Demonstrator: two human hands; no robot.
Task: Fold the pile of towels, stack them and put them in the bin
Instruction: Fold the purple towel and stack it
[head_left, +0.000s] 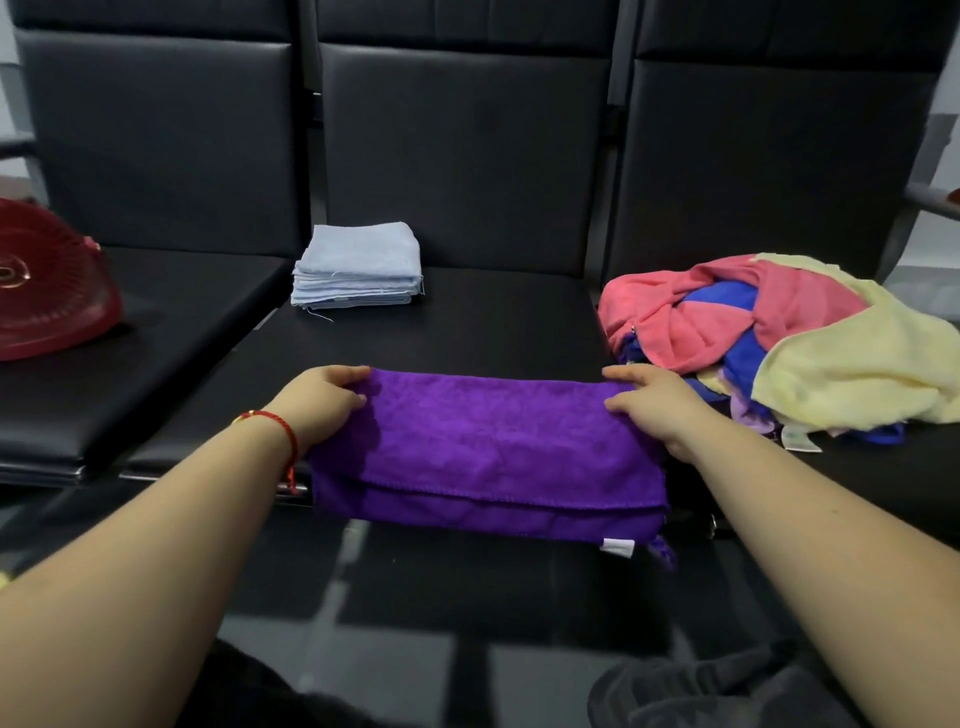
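In front of me is a row of black padded chairs (467, 322) with smooth leather-like seats, and I use the middle seat as my table. My left hand (317, 402) and my right hand (652, 408) each pinch one far corner of the purple towel (483, 452), with thumb and fingers curled around the cloth, so I think the fold stays straight while I lay it flat. The towel is soft microfibre, already doubled into a long rectangle between my hands, and its near edge hangs over the seat front. Beyond my left hand sits a neat square stack of pale blue cloths (358, 267). Just beside my right hand lies the loose pile (779, 338) of pink, blue and yellow towels, still unfolded. Far to the left of my left hand is a red ribbed plastic bin (52, 296).
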